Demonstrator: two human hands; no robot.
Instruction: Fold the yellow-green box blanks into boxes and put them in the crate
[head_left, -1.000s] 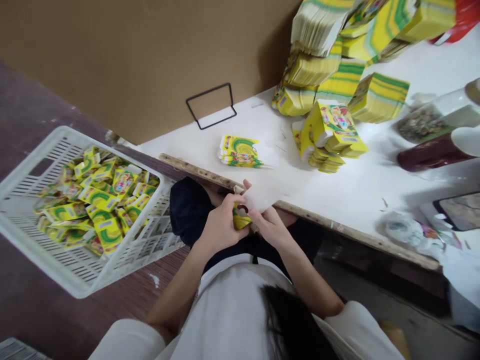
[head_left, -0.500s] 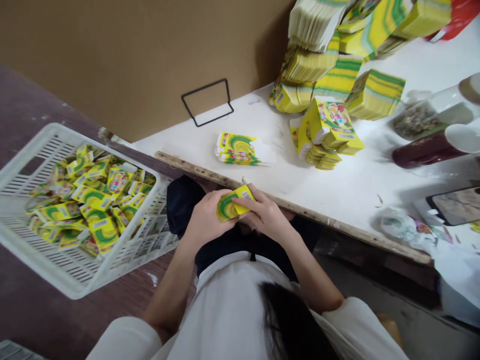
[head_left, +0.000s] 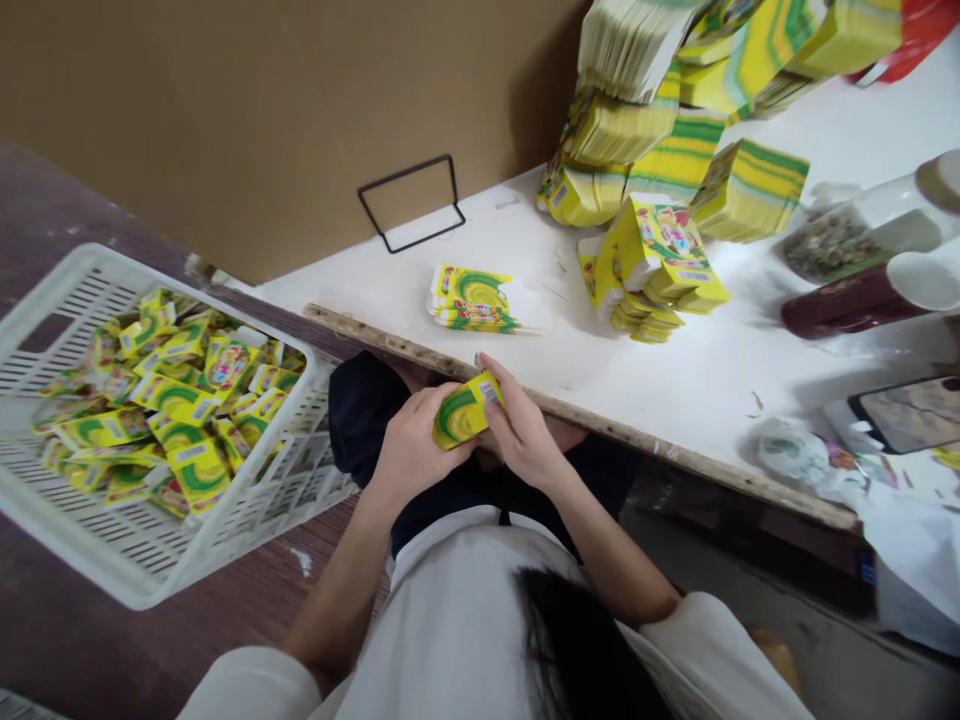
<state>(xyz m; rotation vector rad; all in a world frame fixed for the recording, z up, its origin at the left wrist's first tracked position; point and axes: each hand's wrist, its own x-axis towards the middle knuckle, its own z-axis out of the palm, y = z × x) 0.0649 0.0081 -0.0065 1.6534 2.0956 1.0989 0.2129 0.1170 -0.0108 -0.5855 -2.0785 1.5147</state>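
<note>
L hand [head_left: 411, 445], R hand [head_left: 527, 442] on 1 yel. box [head_left: 460, 414], 1 crate [head_left: 148, 590] nr.

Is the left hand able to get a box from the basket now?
Probably yes: the basket is open on top and stands on that side, with nothing seeming to block the way. But the left hand is busy holding another box.

The shirt [head_left: 457, 600] is loose, plain and greyish white, its curved hem [head_left: 454, 522] just below the fingers [head_left: 514, 385]. Short, wide sleeves [head_left: 251, 685] sit lower, either side. Trousers [head_left: 356, 410], dark navy, bunch left of the fingers. Loose, straight hair [head_left: 592, 640] hangs farther below.
</note>
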